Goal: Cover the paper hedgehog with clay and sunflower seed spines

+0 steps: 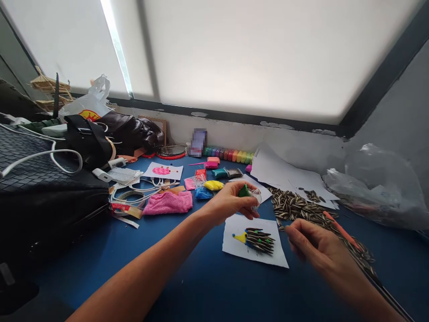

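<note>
My left hand is closed on a clear packet of green modelling clay, held above the table. The fingers of my right hand are pinched together to the right of the paper; whatever is between them is too small to make out. Between and below both hands lies a white sheet bearing a hedgehog picture. Its face is yellow clay with a blue nose, and its spines are sunflower seeds with small green dots among them. Beyond my right hand spreads a pile of striped sunflower seeds.
Clay packets, among them a yellow one and a blue one, lie behind my left hand. A pink cloth, tape roll and black bag are leftward. An orange stick crosses the seeds; a plastic bag stands right.
</note>
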Available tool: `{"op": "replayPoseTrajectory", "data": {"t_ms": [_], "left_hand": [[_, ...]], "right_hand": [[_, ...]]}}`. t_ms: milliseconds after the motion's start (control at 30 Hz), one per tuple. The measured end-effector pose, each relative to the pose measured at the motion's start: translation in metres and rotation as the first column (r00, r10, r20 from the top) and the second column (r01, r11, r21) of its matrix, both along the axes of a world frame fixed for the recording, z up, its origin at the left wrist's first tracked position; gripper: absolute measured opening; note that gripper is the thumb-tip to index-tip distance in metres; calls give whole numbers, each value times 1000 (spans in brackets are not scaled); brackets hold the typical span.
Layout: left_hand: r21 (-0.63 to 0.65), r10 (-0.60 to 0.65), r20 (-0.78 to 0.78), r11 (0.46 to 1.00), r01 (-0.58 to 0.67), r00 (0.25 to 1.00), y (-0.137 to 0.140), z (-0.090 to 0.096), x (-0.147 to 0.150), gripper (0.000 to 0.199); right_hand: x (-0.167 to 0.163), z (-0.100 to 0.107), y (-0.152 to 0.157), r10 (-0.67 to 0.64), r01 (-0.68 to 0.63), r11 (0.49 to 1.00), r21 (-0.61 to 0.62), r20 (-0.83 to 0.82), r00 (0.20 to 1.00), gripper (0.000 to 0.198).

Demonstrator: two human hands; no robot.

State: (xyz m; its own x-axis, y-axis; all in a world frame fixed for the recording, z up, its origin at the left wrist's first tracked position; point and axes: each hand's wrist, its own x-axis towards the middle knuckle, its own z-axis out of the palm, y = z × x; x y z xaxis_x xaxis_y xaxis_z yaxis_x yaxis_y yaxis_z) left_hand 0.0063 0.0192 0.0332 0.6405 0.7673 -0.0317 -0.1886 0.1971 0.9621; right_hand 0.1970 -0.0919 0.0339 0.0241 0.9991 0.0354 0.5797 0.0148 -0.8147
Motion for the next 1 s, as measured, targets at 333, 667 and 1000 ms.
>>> {"op": "replayPoseTrajectory", "data": {"t_ms": [333, 667, 1000], "left_hand": [[4, -13, 0, 1000, 13, 1000, -1, 0, 1, 20], [1, -6, -19, 1000, 6, 1000, -2, 2, 0, 18], [17, -14, -9, 1000, 14, 1000, 0, -1, 0, 20]], "right_hand": [[2, -4, 0, 14, -13, 999, 51, -6, 1000, 37], [2, -2, -1, 37, -35, 999, -15, 176, 984, 32], [1, -9, 2, 26, -30, 999, 35, 111, 994, 36]]}}
